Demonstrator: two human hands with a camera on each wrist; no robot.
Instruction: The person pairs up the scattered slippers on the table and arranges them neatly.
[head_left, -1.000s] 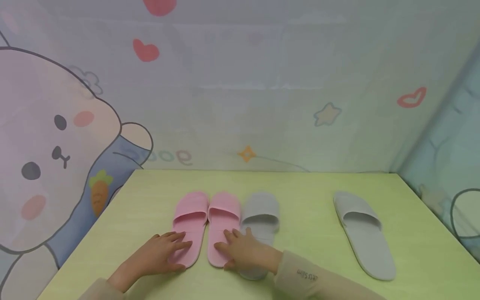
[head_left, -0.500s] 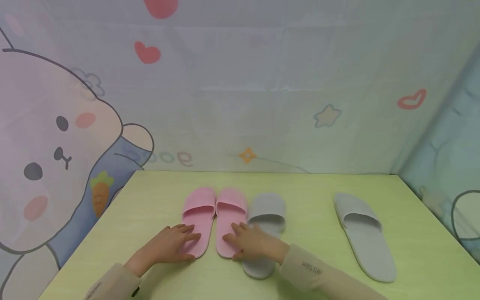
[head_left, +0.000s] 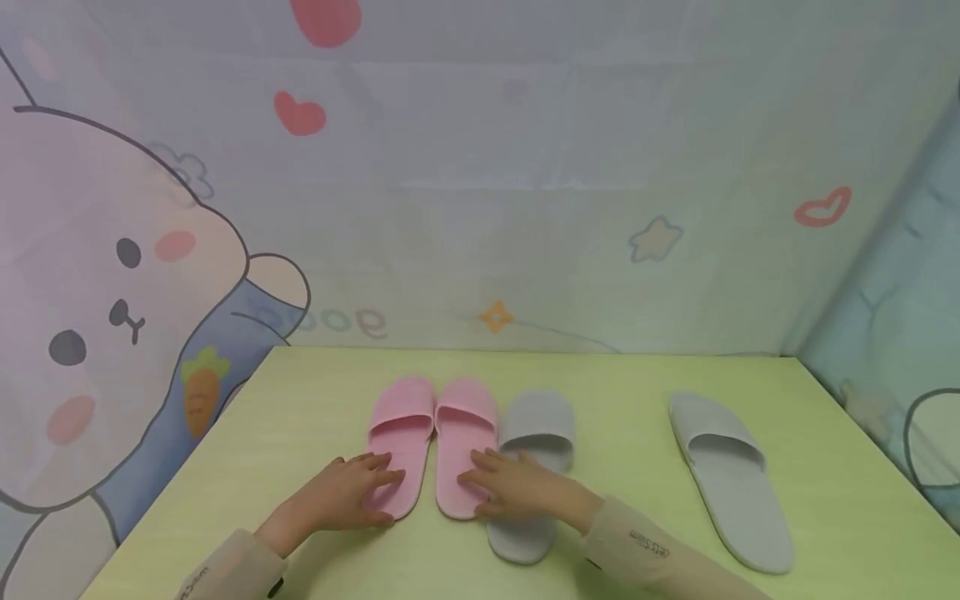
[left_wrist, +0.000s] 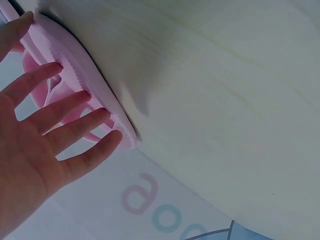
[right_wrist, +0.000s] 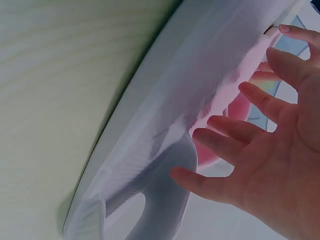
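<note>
Left pink slipper (head_left: 408, 447) and right pink slipper (head_left: 456, 454), lying on the table (head_left: 615, 433) just to the left of the near grey slipper (head_left: 538, 417), toe ends together, heels a little parted. Right pink slipper the closer one to the near grey slipper, in contact or only almost, not possible to tell. Left hand (head_left: 345, 496), farther to the left of the near grey slipper: fingers spread and rather straight, tips at the heel half of the left pink slipper, no grasp to be seen. Right hand (head_left: 517, 486), reaching across the near grey slipper: fingers also spread, tips at the right pink slipper, nothing grasped. Real pressure of the fingertips: cannot tell. Step in hand, by careful judgement: arranging the pink slippers into a neat pair, seemingly almost complete. For the next move, probably needed: a light push inward at the heels, or, with the position judged good enough, a straight lifting of both hands without dragging. Around: far grey slipper (head_left: 735, 487), well apart to the right of the near grey slipper, slanted, toe leaning toward it; printed cloth (head_left: 562, 250) behind. In the way: near grey slipper itself, partly hidden under the right hand, with perhaps some risk of being knocked.
</note>
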